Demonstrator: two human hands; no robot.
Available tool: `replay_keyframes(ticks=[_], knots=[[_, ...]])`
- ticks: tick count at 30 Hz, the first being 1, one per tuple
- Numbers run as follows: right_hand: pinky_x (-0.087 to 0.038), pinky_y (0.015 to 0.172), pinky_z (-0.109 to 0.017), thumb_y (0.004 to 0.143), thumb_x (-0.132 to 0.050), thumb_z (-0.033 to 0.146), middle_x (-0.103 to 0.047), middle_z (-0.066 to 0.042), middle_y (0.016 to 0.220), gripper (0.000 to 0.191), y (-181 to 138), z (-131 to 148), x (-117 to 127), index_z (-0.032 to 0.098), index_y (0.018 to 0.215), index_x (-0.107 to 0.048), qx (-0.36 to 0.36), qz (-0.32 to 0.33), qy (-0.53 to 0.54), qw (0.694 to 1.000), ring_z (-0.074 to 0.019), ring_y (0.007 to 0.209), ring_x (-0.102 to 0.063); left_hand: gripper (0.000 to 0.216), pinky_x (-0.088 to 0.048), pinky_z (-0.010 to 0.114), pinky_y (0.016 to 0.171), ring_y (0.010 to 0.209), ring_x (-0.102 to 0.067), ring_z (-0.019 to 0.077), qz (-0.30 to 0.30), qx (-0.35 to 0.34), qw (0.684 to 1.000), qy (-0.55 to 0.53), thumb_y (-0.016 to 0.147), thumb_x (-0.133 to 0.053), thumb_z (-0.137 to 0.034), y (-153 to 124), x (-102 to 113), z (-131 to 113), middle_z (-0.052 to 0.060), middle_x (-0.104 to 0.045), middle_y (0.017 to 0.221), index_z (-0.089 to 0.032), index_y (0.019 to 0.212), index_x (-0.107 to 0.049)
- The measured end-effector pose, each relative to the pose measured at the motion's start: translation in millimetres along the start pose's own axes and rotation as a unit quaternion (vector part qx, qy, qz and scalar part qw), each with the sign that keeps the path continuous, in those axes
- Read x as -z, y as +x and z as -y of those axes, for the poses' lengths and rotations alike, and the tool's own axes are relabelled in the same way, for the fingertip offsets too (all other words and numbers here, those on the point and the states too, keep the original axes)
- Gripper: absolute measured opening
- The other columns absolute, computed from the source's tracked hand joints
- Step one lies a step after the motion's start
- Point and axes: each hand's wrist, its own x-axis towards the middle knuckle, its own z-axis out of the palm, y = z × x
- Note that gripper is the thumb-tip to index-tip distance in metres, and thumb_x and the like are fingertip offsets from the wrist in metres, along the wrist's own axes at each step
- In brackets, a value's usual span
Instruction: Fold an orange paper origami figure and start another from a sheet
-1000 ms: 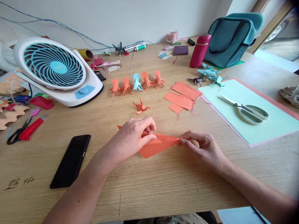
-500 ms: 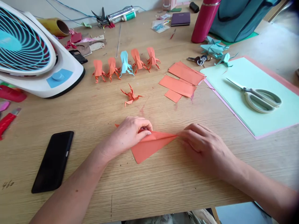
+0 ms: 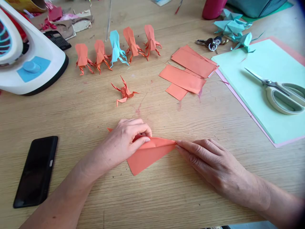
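Tabletop point(image 3: 152, 203); orange paper point(image 3: 147, 157) lies partly beneath left grip point(image 3: 124, 136).

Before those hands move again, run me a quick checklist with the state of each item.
1. Left hand has hold of the folded paper: ok, thumb on the folded part, fingers behind.
2. Right hand at the paper's right tip: ok, fingertips touch it; how firmly, cannot tell.
3. Whole paper in view: not ok, the left hand covers part of it.
4. Scissors away from both hands: ok, lying on the green sheet.
5. Phone free of the left forearm: cannot tell, the arm passes right at its near corner.
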Motion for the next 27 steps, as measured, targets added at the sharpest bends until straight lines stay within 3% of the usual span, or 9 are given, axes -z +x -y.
replay_keyframes(ticks=[6, 10, 15, 21, 24, 27], knots=[[-0.054, 0.076, -0.046, 0.100, -0.036, 0.010, -0.054, -0.019, 0.147, 0.042, -1.6, -0.8, -0.9, 0.004, 0.134, -0.059, 0.003, 0.019, -0.001, 1.000, -0.0275, 0.094, -0.057, 0.010, -0.047, 0.034, 0.083, 0.093, -0.059, 0.0185, -0.043, -0.026, 0.997, 0.052, 0.094, -0.055, -0.014, -7.2, -5.8, -1.9, 0.003, -0.061, 0.095, -0.020, 0.097, -0.061], [-0.054, 0.076, -0.045, 0.098, -0.037, 0.009, -0.056, -0.019, 0.144, 0.045, -2.1, -0.7, -3.9, 0.004, 0.139, -0.055, -0.001, 0.021, -0.005, 1.000, -0.0276, 0.093, -0.056, 0.022, -0.048, 0.031, 0.075, 0.084, -0.057, 0.0164, -0.090, -0.142, 0.976, 0.139, 0.096, -0.047, -0.007, -13.5, -11.9, -3.6, 0.004, -0.061, 0.091, -0.019, 0.101, -0.064], [-0.053, 0.075, -0.045, 0.098, -0.035, 0.009, -0.062, -0.019, 0.137, 0.048, -1.2, 0.1, -7.1, 0.004, 0.142, -0.052, -0.006, 0.013, -0.005, 1.000, -0.0274, 0.092, -0.056, 0.020, -0.051, 0.032, 0.068, 0.081, -0.062, 0.0188, -0.128, -0.259, 0.932, 0.222, 0.093, -0.053, -0.004, -19.8, -15.7, 0.7, 0.007, -0.071, 0.092, -0.017, 0.102, -0.066], [-0.051, 0.075, -0.044, 0.098, -0.036, 0.008, -0.063, -0.016, 0.133, 0.044, 2.1, 0.6, -9.5, 0.010, 0.137, -0.057, -0.020, 0.000, -0.002, 1.000, -0.0264, 0.091, -0.056, 0.028, -0.056, 0.037, 0.076, 0.090, -0.064, 0.0224, -0.131, -0.264, 0.912, 0.284, 0.092, -0.055, -0.002, -31.6, -22.8, -2.0, 0.011, -0.073, 0.106, -0.008, 0.117, -0.066], [-0.050, 0.075, -0.042, 0.099, -0.037, 0.009, -0.064, -0.015, 0.129, 0.041, 4.1, 0.9, -8.5, 0.009, 0.134, -0.059, -0.018, 0.001, -0.002, 1.000, -0.0256, 0.091, -0.055, 0.042, -0.055, 0.037, 0.078, 0.090, -0.063, 0.0204, -0.124, -0.246, 0.905, 0.324, 0.093, -0.060, -0.011, -35.8, -27.8, -6.5, 0.006, -0.071, 0.111, -0.017, 0.135, -0.060], [-0.049, 0.075, -0.041, 0.100, -0.037, 0.009, -0.063, -0.015, 0.129, 0.039, 4.7, 1.2, -7.9, 0.008, 0.132, -0.059, -0.017, -0.002, -0.002, 1.000, -0.0245, 0.091, -0.055, 0.052, -0.052, 0.039, 0.079, 0.087, -0.060, 0.0197, -0.109, -0.232, 0.905, 0.341, 0.094, -0.064, -0.032, -36.8, -31.4, -9.9, 0.003, -0.068, 0.109, -0.025, 0.144, -0.052]])
